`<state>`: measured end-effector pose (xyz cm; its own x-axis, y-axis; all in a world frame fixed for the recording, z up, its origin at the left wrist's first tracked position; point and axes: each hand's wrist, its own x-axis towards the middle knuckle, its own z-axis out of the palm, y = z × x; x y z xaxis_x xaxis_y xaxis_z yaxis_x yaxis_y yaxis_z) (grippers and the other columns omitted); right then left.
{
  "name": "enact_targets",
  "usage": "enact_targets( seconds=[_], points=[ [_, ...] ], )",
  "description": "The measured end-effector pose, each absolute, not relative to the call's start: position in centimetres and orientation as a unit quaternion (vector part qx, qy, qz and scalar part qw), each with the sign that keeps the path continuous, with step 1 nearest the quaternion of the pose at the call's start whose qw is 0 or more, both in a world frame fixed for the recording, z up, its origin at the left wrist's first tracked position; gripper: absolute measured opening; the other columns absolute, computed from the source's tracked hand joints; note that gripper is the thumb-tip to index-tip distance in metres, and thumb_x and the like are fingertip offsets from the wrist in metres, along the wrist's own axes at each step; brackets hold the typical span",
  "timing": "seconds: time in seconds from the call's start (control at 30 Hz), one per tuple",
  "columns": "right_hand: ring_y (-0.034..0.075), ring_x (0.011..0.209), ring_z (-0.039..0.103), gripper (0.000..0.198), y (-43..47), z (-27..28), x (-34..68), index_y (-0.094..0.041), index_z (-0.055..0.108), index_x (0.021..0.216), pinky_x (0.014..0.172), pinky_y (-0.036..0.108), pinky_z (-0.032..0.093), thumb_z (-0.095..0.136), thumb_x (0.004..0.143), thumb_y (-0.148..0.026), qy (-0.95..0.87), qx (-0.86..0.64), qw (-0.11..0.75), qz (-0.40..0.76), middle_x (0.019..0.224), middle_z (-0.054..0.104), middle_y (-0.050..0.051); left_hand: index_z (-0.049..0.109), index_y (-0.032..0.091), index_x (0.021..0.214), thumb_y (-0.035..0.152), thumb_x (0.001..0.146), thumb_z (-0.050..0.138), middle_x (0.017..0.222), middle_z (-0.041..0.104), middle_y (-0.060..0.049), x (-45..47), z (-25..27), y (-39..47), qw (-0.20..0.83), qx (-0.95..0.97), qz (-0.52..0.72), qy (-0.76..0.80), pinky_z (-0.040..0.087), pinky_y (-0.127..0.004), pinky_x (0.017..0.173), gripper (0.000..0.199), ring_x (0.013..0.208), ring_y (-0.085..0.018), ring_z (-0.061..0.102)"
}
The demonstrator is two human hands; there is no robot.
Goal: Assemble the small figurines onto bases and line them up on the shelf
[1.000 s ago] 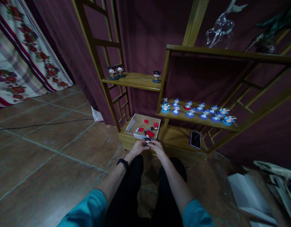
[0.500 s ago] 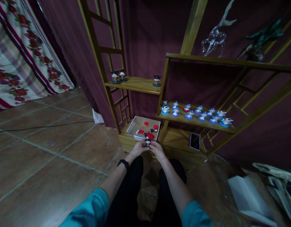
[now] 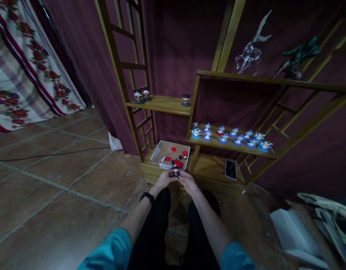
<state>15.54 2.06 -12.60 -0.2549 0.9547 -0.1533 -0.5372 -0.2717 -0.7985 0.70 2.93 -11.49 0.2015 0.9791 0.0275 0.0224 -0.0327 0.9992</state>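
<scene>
Between my two hands is a small figurine (image 3: pixel 175 171) with black hair, red trim and a dark base, held upright. My left hand (image 3: pixel 165 180) grips it from the left, and my right hand (image 3: pixel 187 180) closes on its right side. Just beyond the hands, a shallow cardboard box (image 3: pixel 158 153) rests on the low shelf. Inside it lie several red discs (image 3: pixel 173 149) and some loose dark figurine parts (image 3: pixel 179 157). Three similar black-haired figurines stand on the shelf above: a pair (image 3: pixel 138 96) at the left and a single one (image 3: pixel 185 99) at the right.
Several blue and white figurines (image 3: pixel 224 138) stand in rows on the right shelf (image 3: pixel 274 153). A phone (image 3: pixel 230 169) lies on the bottom shelf. Up high are a clear deer ornament (image 3: pixel 248 56) and a green sculpture (image 3: pixel 299 56). A white box (image 3: pixel 294 232) is on the floor at right.
My view has shifted slightly, so the shelves appear a little lower. Both hands keep hold of the figurine in nearly the same place by the box.
</scene>
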Motion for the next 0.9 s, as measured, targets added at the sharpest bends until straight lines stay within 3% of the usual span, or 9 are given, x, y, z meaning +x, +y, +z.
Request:
enact_targets(
  seconds=[0.53,0.9],
  points=[
    [0.020,0.090,0.062,0.036,1.7,-10.3,15.6,-0.018,0.063,0.086,0.086,0.036,0.044,0.069,0.052,-0.010,-0.339,-0.388,0.482,0.709,0.092,0.067,0.006,0.064,0.013,0.085,0.017,0.049,0.074,0.076,0.067,-0.004,0.7,-9.4,1.2,0.513,0.551,0.462,0.469,0.046,-0.032,0.073,0.038,0.074,-0.020,0.061],
    [0.021,0.096,0.060,0.040,2.6,-10.7,15.6,-0.017,0.063,0.093,0.088,0.037,0.042,0.072,0.054,-0.019,-0.343,-0.325,0.492,0.731,0.098,0.067,0.007,0.059,0.011,0.083,0.025,0.053,0.073,0.076,0.065,-0.005,0.9,-11.9,2.7,0.432,0.560,0.494,0.506,0.046,-0.027,0.066,0.036,0.068,-0.016,0.059]
  ],
)
